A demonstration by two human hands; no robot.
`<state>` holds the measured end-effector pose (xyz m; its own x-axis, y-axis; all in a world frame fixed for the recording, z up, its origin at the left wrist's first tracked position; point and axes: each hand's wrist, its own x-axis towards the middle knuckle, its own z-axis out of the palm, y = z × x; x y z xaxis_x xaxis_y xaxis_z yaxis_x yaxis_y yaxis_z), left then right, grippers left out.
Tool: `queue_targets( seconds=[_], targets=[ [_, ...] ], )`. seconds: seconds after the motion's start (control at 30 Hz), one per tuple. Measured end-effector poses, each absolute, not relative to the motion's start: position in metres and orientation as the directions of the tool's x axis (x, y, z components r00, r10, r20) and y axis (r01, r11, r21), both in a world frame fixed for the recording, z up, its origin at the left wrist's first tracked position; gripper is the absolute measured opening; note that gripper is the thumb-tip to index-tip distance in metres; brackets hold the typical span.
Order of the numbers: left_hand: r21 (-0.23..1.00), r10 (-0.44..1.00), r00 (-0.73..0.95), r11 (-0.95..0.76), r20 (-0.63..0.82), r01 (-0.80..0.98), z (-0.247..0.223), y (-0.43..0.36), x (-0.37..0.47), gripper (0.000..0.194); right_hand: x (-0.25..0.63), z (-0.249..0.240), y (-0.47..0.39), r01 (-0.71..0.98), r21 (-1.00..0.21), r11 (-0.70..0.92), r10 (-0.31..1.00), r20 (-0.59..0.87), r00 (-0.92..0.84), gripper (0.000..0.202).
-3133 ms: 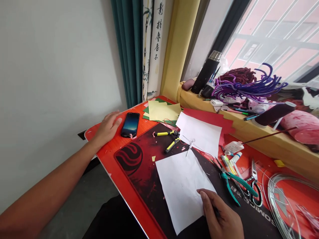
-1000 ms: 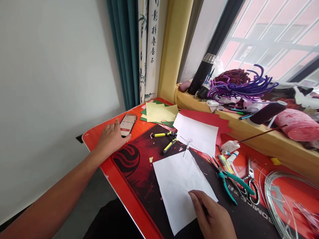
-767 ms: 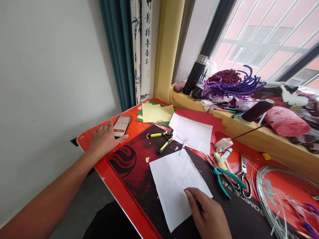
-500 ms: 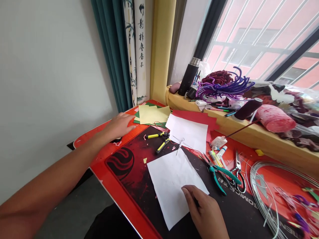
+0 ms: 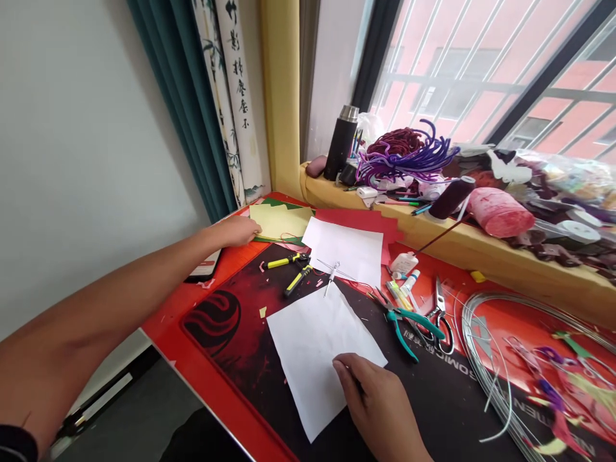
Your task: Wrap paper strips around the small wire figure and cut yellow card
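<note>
My left hand reaches to the far left of the table, its fingers closed at the left edge of the yellow paper, which lies on green sheets. My right hand pinches the lower right part of a white sheet between thumb and fingers, over the black and red mat. A second white sheet lies beyond, partly over red paper. A small white wire piece rests between the two white sheets.
Yellow-black pliers, teal pliers, scissors and a glue bottle lie about the sheets. A wire coil is at right. A phone sits near my left forearm. Yarn and a flask stand on the sill.
My left hand has moved onto the edge of the yellow paper and its spread fingers have closed. The view has shifted right. My right hand stays on the white sheet.
</note>
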<state>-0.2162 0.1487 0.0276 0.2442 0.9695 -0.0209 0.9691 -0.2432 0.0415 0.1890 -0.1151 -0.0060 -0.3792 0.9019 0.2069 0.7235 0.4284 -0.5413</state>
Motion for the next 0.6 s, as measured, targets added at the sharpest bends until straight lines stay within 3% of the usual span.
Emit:
queue_targets(
  seconds=[0.17,0.3,0.47,0.6],
  targets=[
    [-0.036,0.964,0.266,-0.265,0.025,0.964,0.034,0.154,-0.214,0.03,0.188,-0.004,-0.114,0.724,-0.546,0.422,0.904,0.195,-0.38,0.042],
    [-0.045,0.982,0.158,-0.154,0.103,0.987,0.037,0.165,-0.208,0.035,0.188,-0.003,-0.114,0.725,-0.545,0.422,0.905,0.203,-0.375,0.043],
    [0.044,0.992,-0.015,0.01,0.123,0.999,0.035,0.187,-0.209,0.036,0.189,-0.003,-0.114,0.711,-0.552,0.435,0.9,0.253,-0.355,0.042],
    [0.177,0.997,-0.016,0.003,0.072,0.984,0.029,0.194,-0.217,0.048,0.19,0.001,-0.113,0.684,-0.564,0.463,0.885,0.331,-0.326,0.04]
  ],
)
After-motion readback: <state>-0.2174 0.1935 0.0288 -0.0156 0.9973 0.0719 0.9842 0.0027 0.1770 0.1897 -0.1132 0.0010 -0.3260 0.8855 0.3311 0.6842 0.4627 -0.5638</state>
